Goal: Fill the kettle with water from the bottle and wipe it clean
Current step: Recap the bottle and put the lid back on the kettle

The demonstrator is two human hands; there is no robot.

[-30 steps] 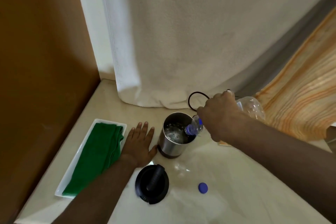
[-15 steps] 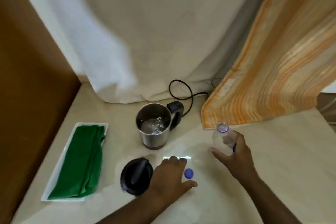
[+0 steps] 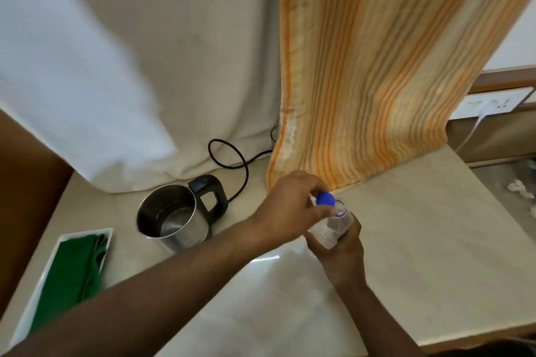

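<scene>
The steel kettle (image 3: 174,219) with a black handle stands open on the counter, left of centre, with water at its bottom. My right hand (image 3: 343,252) grips the clear plastic bottle (image 3: 333,226) upright, right of the kettle. My left hand (image 3: 290,209) pinches the blue cap (image 3: 325,199) right at the bottle's open mouth. The green cloth (image 3: 72,272) lies folded in a white tray (image 3: 108,233) at the left edge. My left forearm hides the kettle's lid.
A black cord (image 3: 232,153) loops behind the kettle. A white towel (image 3: 116,81) and an orange striped cloth (image 3: 377,81) hang down to the counter at the back. A brown panel (image 3: 26,182) bounds the left side. The counter's edge runs at the lower right.
My left hand picked the blue cap off the counter and brought it to the bottle's mouth. My right hand has kept the bottle upright. The view swung right.
</scene>
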